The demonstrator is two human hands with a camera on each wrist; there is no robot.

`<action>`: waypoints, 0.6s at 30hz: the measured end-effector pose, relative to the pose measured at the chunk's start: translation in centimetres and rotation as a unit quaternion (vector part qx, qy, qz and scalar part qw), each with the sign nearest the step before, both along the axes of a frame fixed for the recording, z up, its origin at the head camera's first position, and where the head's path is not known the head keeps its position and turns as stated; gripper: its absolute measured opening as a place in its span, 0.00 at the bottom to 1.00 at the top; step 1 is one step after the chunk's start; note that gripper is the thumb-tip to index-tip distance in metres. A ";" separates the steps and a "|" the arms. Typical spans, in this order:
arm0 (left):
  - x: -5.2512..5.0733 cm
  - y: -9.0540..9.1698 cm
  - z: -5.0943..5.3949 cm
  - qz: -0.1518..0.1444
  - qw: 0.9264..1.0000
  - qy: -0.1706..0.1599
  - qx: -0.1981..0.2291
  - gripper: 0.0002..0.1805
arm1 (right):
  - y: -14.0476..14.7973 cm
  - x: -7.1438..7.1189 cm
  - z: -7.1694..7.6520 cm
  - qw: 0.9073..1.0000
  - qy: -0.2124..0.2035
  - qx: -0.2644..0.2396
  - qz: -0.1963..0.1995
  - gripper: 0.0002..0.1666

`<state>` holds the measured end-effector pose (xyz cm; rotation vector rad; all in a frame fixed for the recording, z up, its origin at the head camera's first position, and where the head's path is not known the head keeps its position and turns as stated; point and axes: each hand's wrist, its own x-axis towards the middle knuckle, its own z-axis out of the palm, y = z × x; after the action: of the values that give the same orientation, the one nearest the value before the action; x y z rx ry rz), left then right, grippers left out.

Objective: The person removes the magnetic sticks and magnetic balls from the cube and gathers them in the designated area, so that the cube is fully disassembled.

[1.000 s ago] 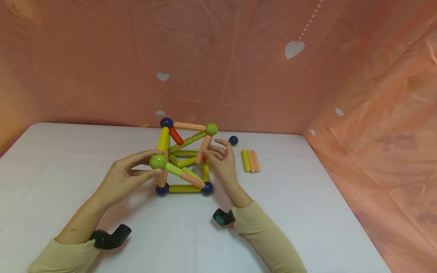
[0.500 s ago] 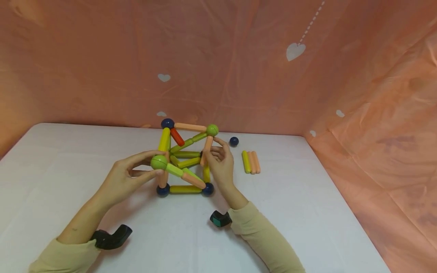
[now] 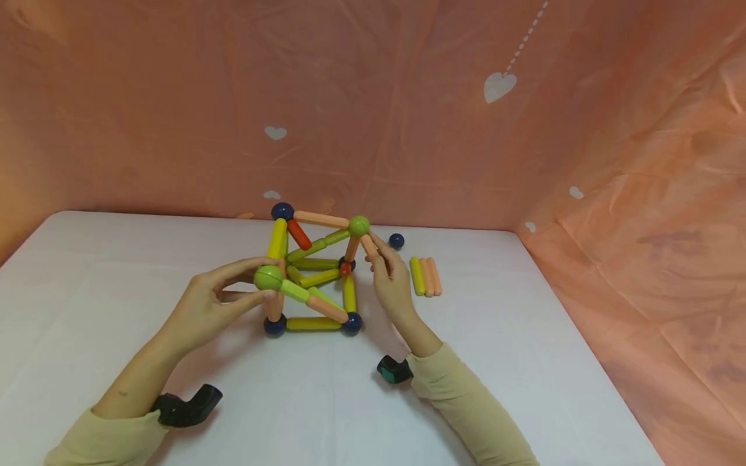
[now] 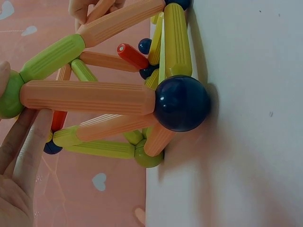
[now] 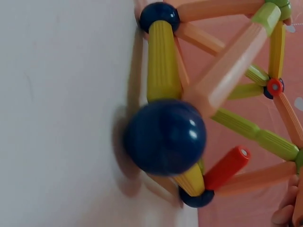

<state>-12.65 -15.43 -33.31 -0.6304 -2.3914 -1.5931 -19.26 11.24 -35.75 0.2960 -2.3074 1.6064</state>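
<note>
A frame of coloured rods and balls stands on the table, with yellow rods [image 3: 315, 323] between blue balls [image 3: 275, 325] low down. My left hand [image 3: 204, 310] holds the green ball [image 3: 269, 277] at its front left upper corner; in the left wrist view, fingers [image 4: 33, 146] lie beside that ball [image 4: 12, 97]. My right hand [image 3: 393, 278] pinches a peach rod [image 3: 368, 246] just below the right green ball [image 3: 359, 225]; whether they touch cannot be told. Another peach rod [image 3: 352, 248] runs down from that ball. In the right wrist view, fingertips [image 5: 285, 205] grip the rod at the edge.
A loose blue ball [image 3: 396, 241] lies right of the frame, behind one yellow [image 3: 416, 276] and two peach rods [image 3: 432, 276] lying side by side. A red rod [image 3: 300, 235] slants from the back left blue ball [image 3: 282, 211]. Behind the white table [image 3: 524, 362] hangs a pink cloth.
My right hand has shifted right with the peach rod, whose upper end is now close under the right green ball and which tilts the other way. My left hand keeps its hold.
</note>
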 end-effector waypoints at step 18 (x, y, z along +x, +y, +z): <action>0.1 -0.2 -0.1 0.011 1.000 -0.004 -0.014 0.24 | 1.4 -0.5 -0.3 0.998 -0.032 0.050 0.019 0.26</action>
<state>-12.53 -15.63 -33.42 -0.6018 -2.4216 -1.5587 -19.74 12.60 -36.00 0.3192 -2.4497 1.5408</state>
